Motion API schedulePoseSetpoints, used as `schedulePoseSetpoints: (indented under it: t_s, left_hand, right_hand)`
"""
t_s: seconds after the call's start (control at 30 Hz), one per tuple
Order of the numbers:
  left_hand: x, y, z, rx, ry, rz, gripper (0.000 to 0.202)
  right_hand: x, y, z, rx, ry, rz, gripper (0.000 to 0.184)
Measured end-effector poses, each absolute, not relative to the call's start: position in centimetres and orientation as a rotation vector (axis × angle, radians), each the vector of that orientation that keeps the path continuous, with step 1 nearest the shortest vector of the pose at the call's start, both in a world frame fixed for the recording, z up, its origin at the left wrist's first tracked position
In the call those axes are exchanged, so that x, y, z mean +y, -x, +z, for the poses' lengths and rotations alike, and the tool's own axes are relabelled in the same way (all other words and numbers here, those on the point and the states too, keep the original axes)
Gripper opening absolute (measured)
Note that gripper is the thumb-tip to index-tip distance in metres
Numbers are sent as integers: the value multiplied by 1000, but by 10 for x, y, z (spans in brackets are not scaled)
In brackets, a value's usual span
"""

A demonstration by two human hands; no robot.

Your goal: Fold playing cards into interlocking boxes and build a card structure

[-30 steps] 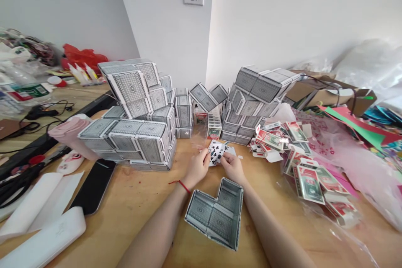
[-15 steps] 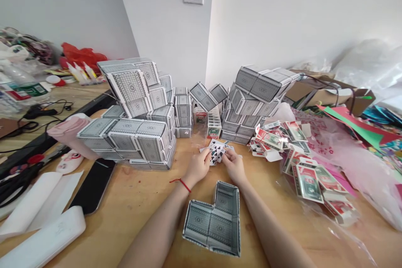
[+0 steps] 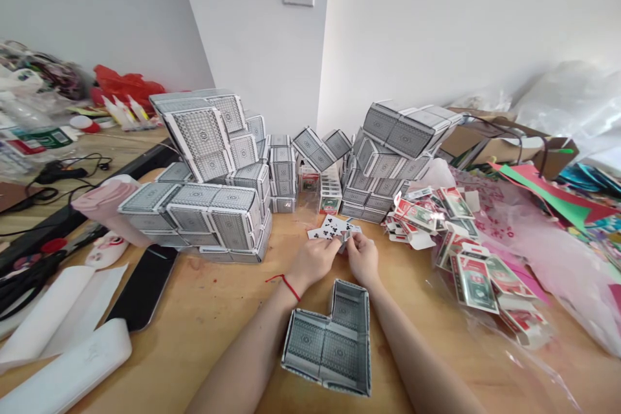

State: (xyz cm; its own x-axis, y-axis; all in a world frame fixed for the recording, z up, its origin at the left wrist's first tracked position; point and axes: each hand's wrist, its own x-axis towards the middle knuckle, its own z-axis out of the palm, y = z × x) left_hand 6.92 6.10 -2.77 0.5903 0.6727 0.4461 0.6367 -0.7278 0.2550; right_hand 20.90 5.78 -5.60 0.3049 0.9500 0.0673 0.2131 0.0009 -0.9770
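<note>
Both my hands meet over the wooden table (image 3: 218, 310), pinching a small fan of playing cards (image 3: 330, 229) with club faces up. My left hand (image 3: 314, 260), a red string on its wrist, grips the cards' left side with closed fingers. My right hand (image 3: 363, 257) pinches their right edge. Between my forearms lies an L-shaped block of grey-backed cards (image 3: 330, 339). Beyond the hands stand a large stack of card blocks (image 3: 213, 174) on the left and another stack (image 3: 392, 149) on the right.
Empty red-and-green card boxes (image 3: 466, 246) lie scattered on clear plastic to the right, by coloured paper (image 3: 548, 194). On the left are a black phone (image 3: 145, 284), white paper rolls (image 3: 63, 330), a pink cup (image 3: 104, 204), cables and glue bottles (image 3: 126, 113).
The fan of cards has tipped flatter and shifted slightly left. Both hands have drawn a little closer together and toward me.
</note>
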Motion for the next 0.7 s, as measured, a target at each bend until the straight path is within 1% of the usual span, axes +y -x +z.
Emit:
schedulePoseSetpoints:
  t_s: [0.1,0.27,0.37,0.47,0.53,0.7]
  left_hand:
    - [62,-68,-31,1253,-2569,863,26]
    - [65,-65,-39,1497,-2201,1001,23]
    - [66,-65,-40,1535,-2099,1073,24]
    - [65,-67,-40,1530,-2096,1066,23]
    - [64,-67,-39,1505,-2143,1033,21]
    - [62,-69,-40,1297,-2347,952,20]
  right_hand:
    - [58,-209,-55,-1090,1384,906,31]
    - [57,-204,-49,-1105,1081,1296,29]
    - [56,-202,-46,-1124,1036,1382,25]
    - [56,-202,-48,-1163,1074,1343,26]
    - [57,-201,-50,-1218,1139,1253,26]
    - [54,-202,-54,-1379,1377,863,23]
